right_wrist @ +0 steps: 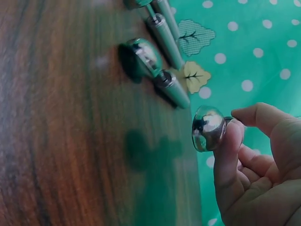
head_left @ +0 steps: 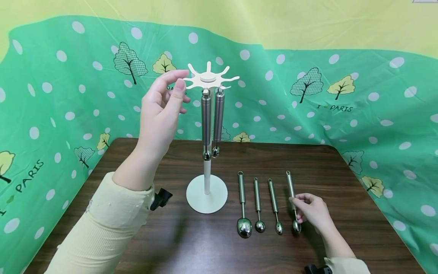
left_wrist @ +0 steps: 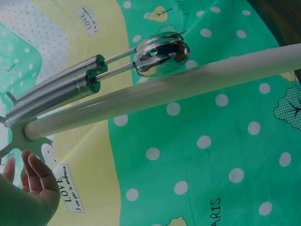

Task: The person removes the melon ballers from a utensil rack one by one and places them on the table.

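A white rack (head_left: 208, 80) with curved arms radiating from its top stands on a round base. My left hand (head_left: 161, 108) is raised at its left side, thumb and forefinger pinching the tip of one arm. Two steel melon ballers (head_left: 206, 121) hang from the rack, bowls down, beside the pole (left_wrist: 164, 87). Low at the right, my right hand (head_left: 313, 211) pinches another melon baller (head_left: 290, 184) by the lower handle. Its shiny bowl (right_wrist: 208, 128) shows beside the thumb in the right wrist view, while the handle is mostly hidden there.
Three more steel scoops lie in a row left of my right hand: a large one (head_left: 241, 190), a smaller round one (head_left: 257, 196) and a narrow one (head_left: 273, 196). The dark wooden table (head_left: 161, 236) backs onto a green dotted cloth (head_left: 256, 99).
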A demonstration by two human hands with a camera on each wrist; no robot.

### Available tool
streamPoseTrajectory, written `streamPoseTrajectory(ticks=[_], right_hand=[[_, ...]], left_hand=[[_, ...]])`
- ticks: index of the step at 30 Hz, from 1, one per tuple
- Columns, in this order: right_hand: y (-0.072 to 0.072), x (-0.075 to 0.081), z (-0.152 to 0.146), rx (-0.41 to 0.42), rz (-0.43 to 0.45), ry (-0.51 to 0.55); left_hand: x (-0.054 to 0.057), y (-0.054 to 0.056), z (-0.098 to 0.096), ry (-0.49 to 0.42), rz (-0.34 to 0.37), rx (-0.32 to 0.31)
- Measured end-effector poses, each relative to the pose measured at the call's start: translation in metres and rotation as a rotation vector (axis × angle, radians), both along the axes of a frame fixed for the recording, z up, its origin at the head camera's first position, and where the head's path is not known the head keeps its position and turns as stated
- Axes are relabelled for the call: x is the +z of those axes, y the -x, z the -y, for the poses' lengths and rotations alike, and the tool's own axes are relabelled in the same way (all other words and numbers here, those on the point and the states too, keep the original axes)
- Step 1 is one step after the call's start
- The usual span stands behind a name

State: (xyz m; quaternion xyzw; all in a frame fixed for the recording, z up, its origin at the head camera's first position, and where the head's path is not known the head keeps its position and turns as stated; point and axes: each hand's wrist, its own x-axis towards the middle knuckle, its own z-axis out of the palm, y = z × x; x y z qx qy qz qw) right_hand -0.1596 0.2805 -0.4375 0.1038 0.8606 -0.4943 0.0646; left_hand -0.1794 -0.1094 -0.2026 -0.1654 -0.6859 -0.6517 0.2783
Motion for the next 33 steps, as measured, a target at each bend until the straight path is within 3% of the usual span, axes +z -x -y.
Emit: streamPoseTrajectory(ticks=[12, 33], right_hand=[[0.007, -0.010, -0.003, 0.017, 0.033, -0.096], [0.008, -0.020, -0.001, -0.025, 0.076, -0.128]], left_hand=[[0.000, 0.000, 0.000, 0.006, -0.005, 0.003], [-0.001, 0.000, 0.000, 0.008, -0.008, -0.010]])
